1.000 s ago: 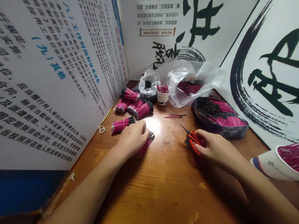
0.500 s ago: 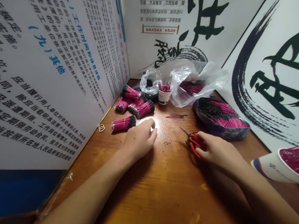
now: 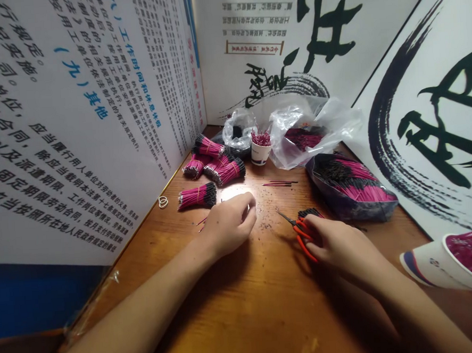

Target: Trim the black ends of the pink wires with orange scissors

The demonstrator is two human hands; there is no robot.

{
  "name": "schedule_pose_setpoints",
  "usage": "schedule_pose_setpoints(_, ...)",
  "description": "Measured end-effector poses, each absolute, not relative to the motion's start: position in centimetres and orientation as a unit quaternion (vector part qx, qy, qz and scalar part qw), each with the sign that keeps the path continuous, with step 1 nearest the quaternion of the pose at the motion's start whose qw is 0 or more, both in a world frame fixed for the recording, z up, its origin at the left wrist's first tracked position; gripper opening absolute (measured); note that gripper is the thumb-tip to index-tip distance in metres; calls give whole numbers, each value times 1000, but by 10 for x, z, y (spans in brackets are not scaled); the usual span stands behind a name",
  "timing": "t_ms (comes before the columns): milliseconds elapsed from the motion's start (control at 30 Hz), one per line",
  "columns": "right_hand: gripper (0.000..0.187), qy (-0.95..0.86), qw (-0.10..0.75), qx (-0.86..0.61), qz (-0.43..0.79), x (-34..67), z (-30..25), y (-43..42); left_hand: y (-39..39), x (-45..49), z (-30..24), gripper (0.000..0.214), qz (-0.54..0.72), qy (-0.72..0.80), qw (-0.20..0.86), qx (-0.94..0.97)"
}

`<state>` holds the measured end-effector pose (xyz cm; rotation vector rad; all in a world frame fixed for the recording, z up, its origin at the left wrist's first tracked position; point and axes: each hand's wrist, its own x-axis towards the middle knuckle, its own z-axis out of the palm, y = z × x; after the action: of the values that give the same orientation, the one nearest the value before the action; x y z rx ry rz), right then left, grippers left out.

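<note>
Across the wooden counter (image 3: 268, 307) I have a dark plastic bag (image 3: 366, 210) of pink-and-black wires sitting open at far right, and a paper cup (image 3: 419, 265) of pink wires near the right edge. My left grip (image 3: 231, 224) is curled low over the middle; I can't tell whether it holds anything. My right grip (image 3: 338, 237) is closed on red-handled pliers (image 3: 301, 228), points aimed forward-left. Just beyond the left wrist lies a banded wire bundle (image 3: 196, 196); loose wires (image 3: 278, 184) lie farther back, near the bag.
</note>
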<state>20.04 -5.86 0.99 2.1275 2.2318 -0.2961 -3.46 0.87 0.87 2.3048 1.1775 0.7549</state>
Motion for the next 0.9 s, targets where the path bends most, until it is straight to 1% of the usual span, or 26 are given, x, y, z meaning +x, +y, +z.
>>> schedule_pose_setpoints(233, 20, 718, -6, 691, -88, 195, 13, -61, 7, -34, 9, 10, 284, 419, 230, 831)
schedule_pose_setpoints(400, 16, 725, 0, 682, -90, 193, 10, -63, 5, -33, 13, 11, 273, 415, 234, 835)
schedule_pose_setpoints(500, 16, 724, -25, 684, -90, 192, 8, -62, 5, -33, 11, 11, 268, 403, 240, 841)
schedule_pose_setpoints(600, 14, 721, -118, 671, -125, 191, 8, -62, 1, -31, 10, 13, 257, 371, 260, 854)
schedule_pose_setpoints(700, 12, 714, -248, 603, -257, 186, 13, -66, -9, -27, 10, 11, 241, 315, 304, 866)
schedule_pose_setpoints(767, 14, 688, -316, 549, -354, 181, 16, -69, -17, -22, 12, 10, 229, 266, 335, 875)
schedule_pose_setpoints(833, 19, 655, -359, 514, -421, 175, 18, -72, -23, -17, 14, 10, 228, 233, 346, 880)
schedule_pose_setpoints(900, 24, 627, -387, 501, -454, 170, 19, -73, -26, -14, 13, 10, 237, 213, 349, 881)
